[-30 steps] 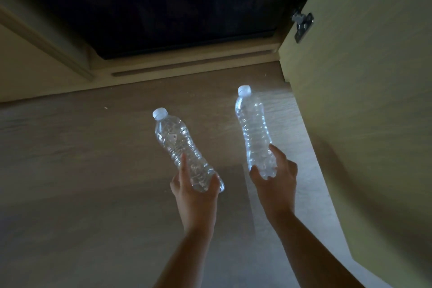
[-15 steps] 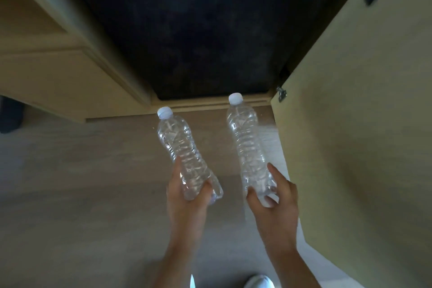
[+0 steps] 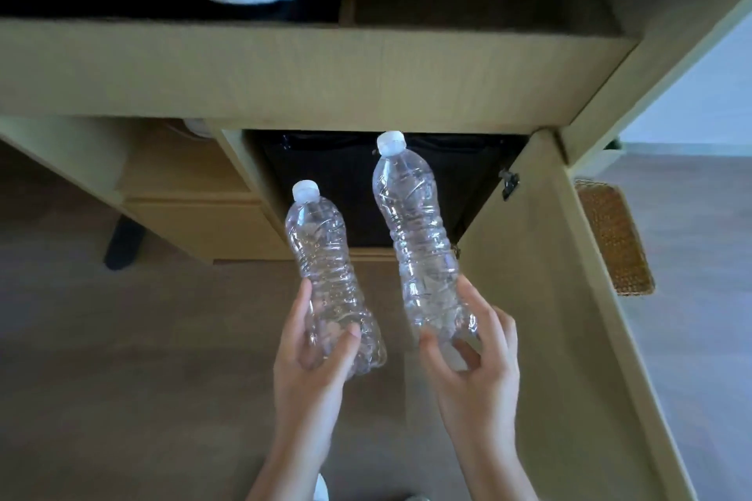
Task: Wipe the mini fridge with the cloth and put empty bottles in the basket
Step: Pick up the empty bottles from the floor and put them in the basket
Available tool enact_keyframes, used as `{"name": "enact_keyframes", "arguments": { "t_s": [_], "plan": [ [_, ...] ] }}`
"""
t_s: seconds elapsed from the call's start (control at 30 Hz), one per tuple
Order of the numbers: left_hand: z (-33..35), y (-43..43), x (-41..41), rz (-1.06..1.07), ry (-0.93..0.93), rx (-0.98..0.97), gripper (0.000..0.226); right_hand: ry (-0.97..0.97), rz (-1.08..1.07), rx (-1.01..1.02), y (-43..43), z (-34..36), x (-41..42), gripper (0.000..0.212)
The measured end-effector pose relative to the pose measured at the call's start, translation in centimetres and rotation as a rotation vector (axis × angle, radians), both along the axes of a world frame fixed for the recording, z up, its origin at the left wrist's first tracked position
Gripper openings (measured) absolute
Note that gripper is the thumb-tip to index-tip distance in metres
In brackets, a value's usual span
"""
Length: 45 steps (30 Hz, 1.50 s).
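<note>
Two bottles were held by their bases: the left bottle (image 3: 325, 273) in the left hand (image 3: 313, 370), the right bottle (image 3: 419, 240) in the right hand (image 3: 476, 362), fingers curled round each, probably for one trip. The basket (image 3: 614, 236) lay beyond the right hand, past the cupboard door (image 3: 549, 297).

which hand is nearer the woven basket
Right. The right hand, gripping one bottle, is left of the woven basket, across the open cabinet door; the left hand, gripping the other bottle, is farther left.
</note>
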State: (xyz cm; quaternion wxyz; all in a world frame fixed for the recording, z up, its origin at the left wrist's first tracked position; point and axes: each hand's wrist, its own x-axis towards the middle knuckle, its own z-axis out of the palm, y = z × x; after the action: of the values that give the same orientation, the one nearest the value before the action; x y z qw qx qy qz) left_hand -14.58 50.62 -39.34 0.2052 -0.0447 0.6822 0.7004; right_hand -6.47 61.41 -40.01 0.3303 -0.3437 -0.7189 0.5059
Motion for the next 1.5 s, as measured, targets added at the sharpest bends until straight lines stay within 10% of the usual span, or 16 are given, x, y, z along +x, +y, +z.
{"name": "enact_keyframes", "arguments": {
  "t_s": [0.63, 1.5],
  "plan": [
    [22.8, -3.1, 7.9, -0.303, 0.202, -0.009, 0.070, -0.025, -0.072, 0.225, -2.1, 20.9, 12.2, 0.061],
    [30.7, -2.8, 4.3, -0.820, 0.330, 0.181, 0.071, -0.108, -0.493, 0.433, -8.3, 32.2, 16.5, 0.056]
  ]
}}
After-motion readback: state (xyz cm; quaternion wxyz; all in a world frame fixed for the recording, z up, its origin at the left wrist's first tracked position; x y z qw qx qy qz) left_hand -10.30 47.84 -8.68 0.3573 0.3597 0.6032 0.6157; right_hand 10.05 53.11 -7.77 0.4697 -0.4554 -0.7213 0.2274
